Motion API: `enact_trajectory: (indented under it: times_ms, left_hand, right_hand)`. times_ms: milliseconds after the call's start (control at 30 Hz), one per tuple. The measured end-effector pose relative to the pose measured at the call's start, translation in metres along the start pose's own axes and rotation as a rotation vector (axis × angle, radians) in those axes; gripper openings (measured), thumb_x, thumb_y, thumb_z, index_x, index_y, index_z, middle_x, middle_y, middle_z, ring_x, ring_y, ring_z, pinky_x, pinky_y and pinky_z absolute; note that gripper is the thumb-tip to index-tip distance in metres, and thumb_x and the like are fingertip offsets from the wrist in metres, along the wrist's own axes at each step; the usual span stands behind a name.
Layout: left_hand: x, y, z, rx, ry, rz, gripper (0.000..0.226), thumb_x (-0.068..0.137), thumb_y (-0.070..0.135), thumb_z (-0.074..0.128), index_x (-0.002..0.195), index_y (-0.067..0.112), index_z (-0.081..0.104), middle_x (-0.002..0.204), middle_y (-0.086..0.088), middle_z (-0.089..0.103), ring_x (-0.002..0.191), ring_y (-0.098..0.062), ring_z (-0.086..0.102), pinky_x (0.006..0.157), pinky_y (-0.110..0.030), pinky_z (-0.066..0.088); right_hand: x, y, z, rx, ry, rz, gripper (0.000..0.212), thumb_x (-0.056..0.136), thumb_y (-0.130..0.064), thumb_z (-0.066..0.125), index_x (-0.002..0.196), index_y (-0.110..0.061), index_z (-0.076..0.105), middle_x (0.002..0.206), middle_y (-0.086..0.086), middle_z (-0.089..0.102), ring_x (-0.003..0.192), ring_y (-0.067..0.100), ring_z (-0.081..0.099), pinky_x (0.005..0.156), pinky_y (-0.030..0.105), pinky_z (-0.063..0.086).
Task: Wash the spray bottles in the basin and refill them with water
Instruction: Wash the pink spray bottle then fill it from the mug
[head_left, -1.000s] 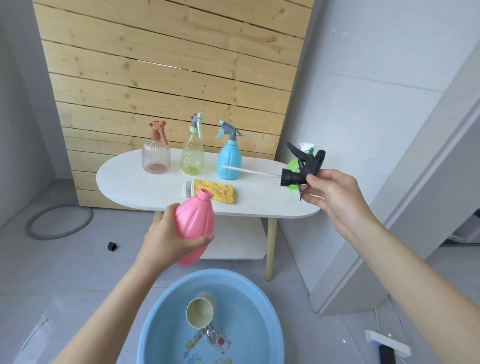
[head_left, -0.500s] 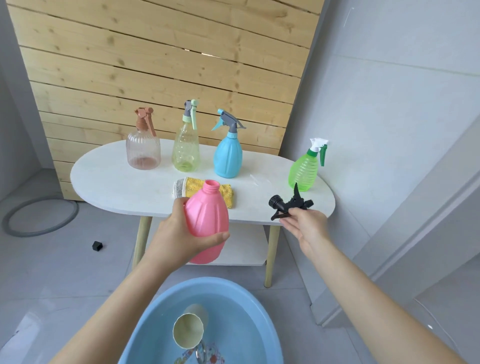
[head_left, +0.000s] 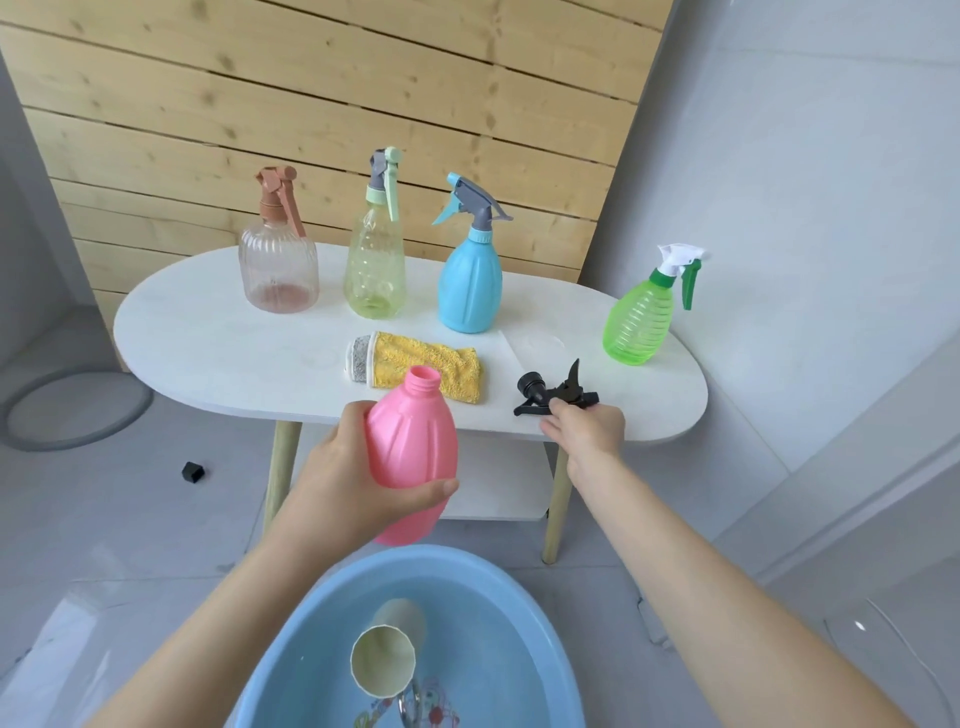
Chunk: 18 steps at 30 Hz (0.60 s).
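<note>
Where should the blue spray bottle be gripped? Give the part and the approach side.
Wrap fingers round the wide body of the blue spray bottle, probably coming from the front right: it stands upright, its trigger juts left, and the yellow-green bottle stands close on that side. The left hand holds the pink bottle, so use the right hand.

Nothing legible shows: no words, brands, numbers or signs. The only print is a colourful picture on the bottom of the blue basin at the near edge. It lies under water, partly cut off by the frame, and is too blurred to tell any letters.
</note>
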<state>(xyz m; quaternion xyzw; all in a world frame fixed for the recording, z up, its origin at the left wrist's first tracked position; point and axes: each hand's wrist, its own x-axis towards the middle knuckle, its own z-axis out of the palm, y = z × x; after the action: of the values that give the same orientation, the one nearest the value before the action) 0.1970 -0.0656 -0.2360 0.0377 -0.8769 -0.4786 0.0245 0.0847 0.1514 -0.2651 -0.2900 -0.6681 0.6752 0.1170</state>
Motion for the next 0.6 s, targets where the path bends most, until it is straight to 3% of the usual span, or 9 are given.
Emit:
enact_trajectory:
  times_ms: [67,133,200,267,300,400,467,500,600]
  left_hand:
    - [-0.002,-0.003,-0.002,0.033,-0.007,-0.005,0.083,0.058,0.048,0.085,0.123,0.026,0.038,0.092,0.020,0.038,0.089,-0.014,0.051,0.072,-0.032,0.047]
    - [-0.005,-0.006,-0.006,0.051,-0.012,-0.011,0.082,0.058,0.051,0.084,0.122,0.026,0.038,0.093,0.021,0.039,0.087,-0.012,0.052,0.070,-0.032,0.047]
    - [-0.007,-0.007,-0.009,0.053,-0.018,-0.018,0.083,0.057,0.052,0.083,0.122,0.026,0.039,0.094,0.021,0.039,0.089,-0.016,0.054,0.072,-0.035,0.049]
    - [-0.009,-0.007,-0.011,0.040,-0.025,-0.012,0.084,0.058,0.051,0.084,0.123,0.025,0.039,0.094,0.021,0.038,0.092,-0.018,0.054,0.073,-0.035,0.049]
    - [-0.010,-0.006,-0.012,0.032,-0.028,-0.012,0.084,0.058,0.050,0.084,0.123,0.024,0.039,0.094,0.021,0.036,0.092,-0.018,0.053,0.072,-0.033,0.048]
    - [-0.013,-0.004,-0.016,0.008,-0.031,-0.015,0.081,0.059,0.049,0.085,0.121,0.024,0.038,0.093,0.021,0.035,0.091,-0.018,0.053,0.073,-0.033,0.049]
    - [-0.016,-0.002,-0.021,-0.013,-0.028,-0.021,0.079,0.060,0.048,0.085,0.119,0.025,0.038,0.092,0.020,0.035,0.091,-0.019,0.052,0.074,-0.035,0.049]
    - [-0.017,-0.001,-0.022,-0.027,-0.028,-0.023,0.078,0.060,0.047,0.085,0.118,0.025,0.037,0.092,0.020,0.035,0.091,-0.020,0.052,0.074,-0.035,0.049]
    - [-0.021,0.003,-0.026,-0.071,-0.039,-0.025,0.076,0.062,0.044,0.085,0.116,0.025,0.036,0.092,0.019,0.034,0.094,-0.019,0.050,0.076,-0.035,0.049]
  right_hand:
    - [0.000,0.001,0.000,-0.054,0.009,-0.012,0.022,0.084,0.003,0.059,0.065,-0.006,0.052,0.066,0.006,0.058,0.062,0.021,0.060,0.084,0.041,0.056]
    - [-0.003,0.001,0.001,-0.125,0.013,-0.039,0.028,0.082,0.002,0.058,0.059,-0.008,0.047,0.059,0.005,0.053,0.066,0.024,0.058,0.086,0.045,0.055]
    - [-0.007,-0.001,0.001,-0.200,0.013,-0.044,0.031,0.079,0.002,0.057,0.056,-0.011,0.042,0.056,0.004,0.048,0.070,0.026,0.054,0.075,0.038,0.055]
    - [-0.011,-0.005,-0.001,-0.276,-0.007,-0.029,0.023,0.078,0.000,0.055,0.062,-0.011,0.043,0.062,0.007,0.048,0.073,0.028,0.054,0.060,0.027,0.043]
    - [-0.012,-0.007,-0.003,-0.286,-0.012,-0.017,0.018,0.079,-0.001,0.056,0.066,-0.009,0.045,0.067,0.008,0.053,0.076,0.030,0.058,0.060,0.026,0.040]
    - [-0.019,-0.014,-0.006,-0.257,-0.029,0.024,0.020,0.083,0.002,0.055,0.068,-0.006,0.045,0.067,0.011,0.056,0.069,0.026,0.059,0.077,0.029,0.050]
    - [-0.024,-0.018,-0.008,-0.219,-0.068,0.052,0.010,0.085,0.002,0.055,0.077,-0.001,0.051,0.074,0.012,0.058,0.062,0.020,0.059,0.090,0.035,0.053]
    - [-0.027,-0.020,-0.009,-0.203,-0.095,0.063,0.003,0.086,0.001,0.056,0.086,0.000,0.053,0.078,0.013,0.058,0.063,0.019,0.060,0.092,0.037,0.053]
    - [-0.040,-0.030,-0.014,-0.179,-0.174,0.084,0.012,0.089,0.002,0.053,0.101,0.002,0.053,0.088,0.014,0.057,0.082,0.027,0.064,0.090,0.035,0.053]
